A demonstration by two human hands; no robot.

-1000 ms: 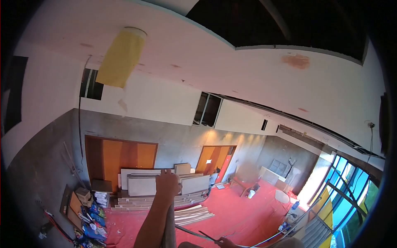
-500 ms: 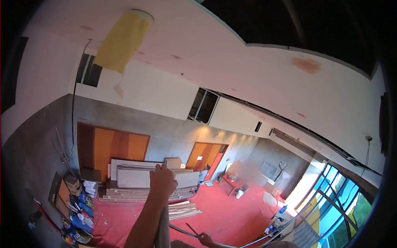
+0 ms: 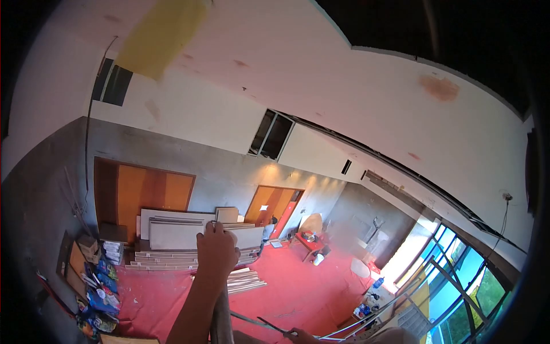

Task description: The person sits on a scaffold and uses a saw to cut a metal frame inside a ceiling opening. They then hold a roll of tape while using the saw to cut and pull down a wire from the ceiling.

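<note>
My left hand (image 3: 217,247) is raised in the middle of the view, its fingers wrapped round the top of a thick grey-brown pole (image 3: 221,321). The pole runs down out of the bottom edge beside my forearm. Low in the view, my right hand (image 3: 302,337) is partly cut off by the frame. Its fingers are closed on a thin dark strip (image 3: 270,325) that points up and to the left. What the strip is made of cannot be made out. A long pale-green strip (image 3: 249,319) passes close to this hand.
Far below, red sheeting (image 3: 298,286) covers the floor. Stacked boards (image 3: 177,234) lean near a wooden door (image 3: 152,195); slats (image 3: 246,281) lie in front. A person (image 3: 267,232) stands beyond the boards. The ceiling (image 3: 321,74) has a large dark opening (image 3: 435,28); yellow material (image 3: 163,40) hangs from it.
The view has shifted, so the room appears further left and higher. My left hand stays on the pole. My right hand and its dark strip sit lower in the view.
</note>
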